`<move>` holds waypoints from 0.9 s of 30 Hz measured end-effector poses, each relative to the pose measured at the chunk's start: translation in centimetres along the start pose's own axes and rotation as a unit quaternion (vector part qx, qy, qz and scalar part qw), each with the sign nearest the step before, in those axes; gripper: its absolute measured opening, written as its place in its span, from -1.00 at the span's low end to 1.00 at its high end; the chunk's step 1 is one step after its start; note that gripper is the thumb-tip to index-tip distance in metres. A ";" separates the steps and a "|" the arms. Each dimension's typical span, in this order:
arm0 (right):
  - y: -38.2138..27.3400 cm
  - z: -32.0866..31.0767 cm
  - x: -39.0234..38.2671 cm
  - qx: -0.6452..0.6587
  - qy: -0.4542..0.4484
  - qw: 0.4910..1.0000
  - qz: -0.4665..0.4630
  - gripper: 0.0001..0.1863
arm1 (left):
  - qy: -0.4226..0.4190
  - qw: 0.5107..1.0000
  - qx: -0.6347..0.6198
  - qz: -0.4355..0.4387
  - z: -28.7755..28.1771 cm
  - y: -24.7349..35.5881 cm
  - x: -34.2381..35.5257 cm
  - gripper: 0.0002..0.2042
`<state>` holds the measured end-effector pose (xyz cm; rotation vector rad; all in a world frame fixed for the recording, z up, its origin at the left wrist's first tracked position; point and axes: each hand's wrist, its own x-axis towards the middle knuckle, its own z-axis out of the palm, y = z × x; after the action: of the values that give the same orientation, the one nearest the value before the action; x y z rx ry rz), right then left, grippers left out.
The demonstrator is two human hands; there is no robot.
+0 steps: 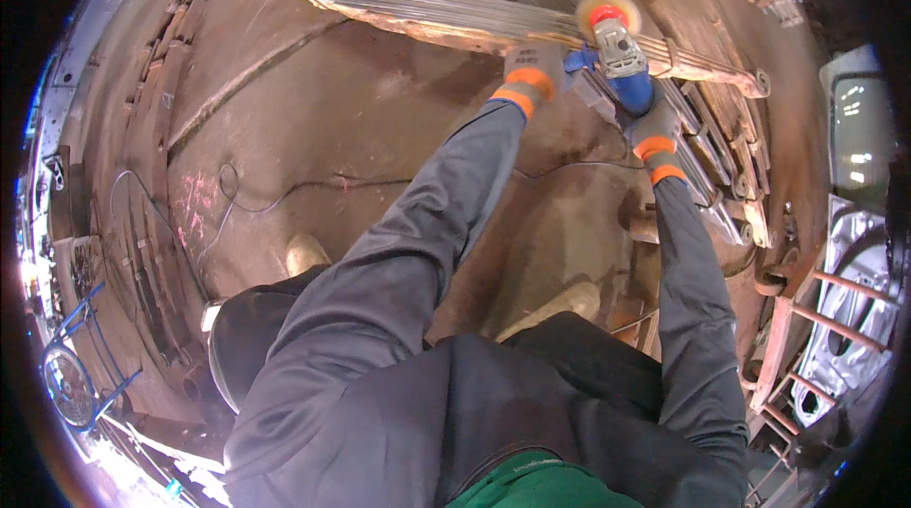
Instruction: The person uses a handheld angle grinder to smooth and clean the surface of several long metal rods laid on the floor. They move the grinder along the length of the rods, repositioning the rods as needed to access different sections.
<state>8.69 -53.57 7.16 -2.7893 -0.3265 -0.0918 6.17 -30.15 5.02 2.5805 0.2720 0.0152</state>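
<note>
My left hand point(539, 63), in a grey glove with an orange cuff, is closed against the long leaf spring pack point(422, 22), beside the grinder's blue side handle point(581, 60); what its fingers grip is hidden. My right hand point(653, 121), gloved the same way, grips the blue rear body of the angle grinder point(622, 53). The grinder's round disc point(598, 11), with a red centre, lies over the spring pack, which slopes down from upper left to the right.
More leaf springs point(716, 157) lie stacked at right, others point(161, 81) along the left. A cable point(285, 195) snakes over the concrete floor point(380, 110). A rusty metal rack point(826, 318) and silver panel point(854, 242) stand at right, a round fan point(68, 383) at lower left.
</note>
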 end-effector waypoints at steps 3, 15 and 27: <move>-1.7 1.2 -0.2 0.022 0.006 0.999 -0.024 -0.29 | 0.007 1.000 -0.015 -0.016 -1.0 -2.1 -0.9 -0.57; -7.6 3.5 -0.2 0.010 -0.019 0.996 -0.087 -0.47 | -0.004 0.992 -0.011 -0.122 -4.0 -6.7 -3.2 -0.63; -11.0 2.8 -1.3 0.013 -0.068 0.993 -0.099 -0.38 | 0.031 0.990 -0.030 -0.135 -3.9 -9.9 -4.4 -0.57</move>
<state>4.92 -42.83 7.81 -2.7359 -0.6332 0.0547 -0.23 -20.79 3.43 2.4660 0.6322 0.0062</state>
